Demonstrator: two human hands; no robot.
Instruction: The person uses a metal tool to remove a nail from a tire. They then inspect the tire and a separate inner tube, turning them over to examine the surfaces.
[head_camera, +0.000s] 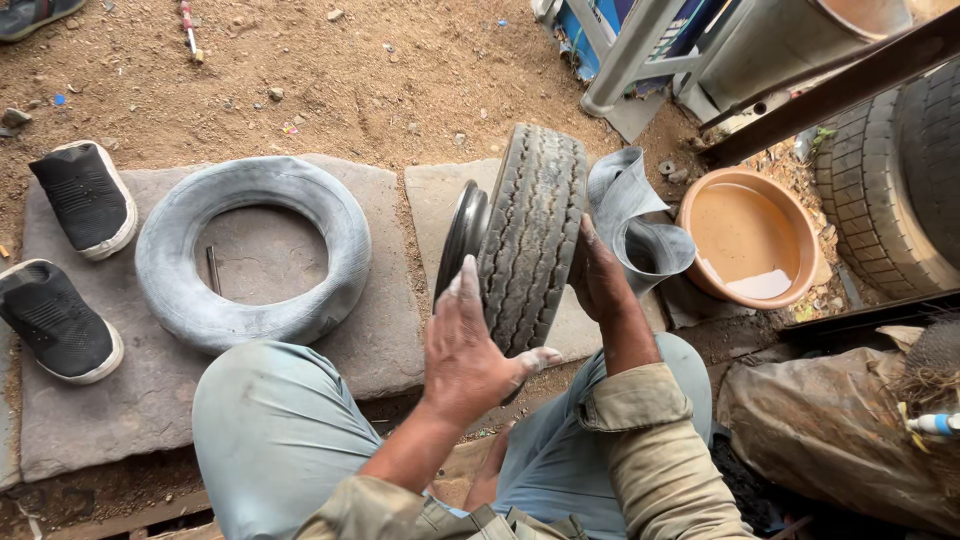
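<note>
Gripping a small worn tyre (532, 235) upright between the knees, the person seen from the head camera has the left hand (468, 350) spread flat against the near tread and sidewall, fingers fanned and the thumb hooked under the lower edge, while the right hand (600, 275) is pressed against the far sidewall, its fingers hidden behind the rubber so that I cannot tell whether they curl around anything. The tyre stands on edge over a flat stone slab (435, 195), and a dark wheel rim (462, 235) shows at its left face, so the rim appears to sit inside the tyre. A grey inner tube (252, 255), inflated into a full ring, lies flat and well apart to the left on a larger slab (90, 400), with a thin metal rod (213, 270) lying inside its hole; judging by that, the tube is out of the tyre and refitting is not yet done. A loose grey rubber flap (640, 225) curls just behind the right hand, touching the tyre. To the right, a round terracotta-coloured basin (748, 240) rests on the dirt and holds murky brownish water with a pale scrap floating near its lower edge. Two dark slip-on shoes (70, 270) rest at the far left.
</note>
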